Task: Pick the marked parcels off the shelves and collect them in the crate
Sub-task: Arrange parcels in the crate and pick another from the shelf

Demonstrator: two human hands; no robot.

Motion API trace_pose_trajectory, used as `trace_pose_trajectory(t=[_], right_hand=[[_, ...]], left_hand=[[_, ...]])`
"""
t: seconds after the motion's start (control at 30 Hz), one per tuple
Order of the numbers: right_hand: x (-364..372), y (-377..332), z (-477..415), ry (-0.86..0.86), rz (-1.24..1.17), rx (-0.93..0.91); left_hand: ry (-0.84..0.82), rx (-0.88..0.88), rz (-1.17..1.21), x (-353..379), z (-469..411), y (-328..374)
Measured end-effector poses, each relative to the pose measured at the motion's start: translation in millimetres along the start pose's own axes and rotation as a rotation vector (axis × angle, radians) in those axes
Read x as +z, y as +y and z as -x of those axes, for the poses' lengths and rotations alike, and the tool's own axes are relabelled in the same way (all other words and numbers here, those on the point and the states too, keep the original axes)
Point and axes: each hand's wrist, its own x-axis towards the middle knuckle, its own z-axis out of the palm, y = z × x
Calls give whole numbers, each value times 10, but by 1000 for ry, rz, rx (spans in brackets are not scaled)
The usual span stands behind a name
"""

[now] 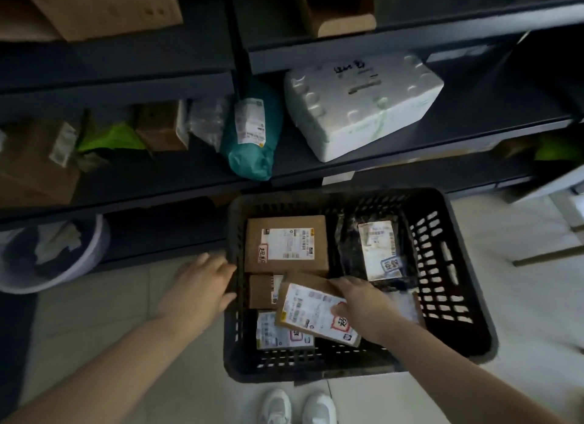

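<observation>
- Head view, lower middle of the frame: the right hand (363, 306) grips a small brown cardboard box with a white label and a red stamp (313, 313), thumb on the label and fingers over the far edge. The box is tilted, inside the black plastic lattice crate (442, 265), above the parcels already there.
- Let go at this tilt, the box could land on a corner and slide, ending label-down or wedged against the crate wall.
- The grip takes only the right end, so the heavier left end could swing down and slip out early.
- Below it lie a flat white-labelled parcel (278, 332) and a smaller brown carton (262, 291). A hard drop might dent them or cover their marks.
- Left of centre, the left hand (202, 284) curls its fingers onto the crate's left rim, seemingly steadying it. If it lets go, the crate may skid on the pale tiled floor (94, 313).
- Upper middle: a teal plastic mailer bag (252, 139) leans at the dark shelf (379, 164) edge above the crate. A knock could tip it in unchecked.
</observation>
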Motion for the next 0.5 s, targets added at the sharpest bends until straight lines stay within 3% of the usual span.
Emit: trace_pose_trajectory(t=[0.3, 0.4, 0.5], right_hand=[[628, -300, -1150, -82, 125, -155], [824, -302, -1239, 75, 169, -176], [991, -232, -1128, 353, -30, -105]], left_hand=[[133, 27, 65, 773, -50, -223], [146, -26, 128, 885, -102, -193], [115, -134, 238, 887, -109, -109]])
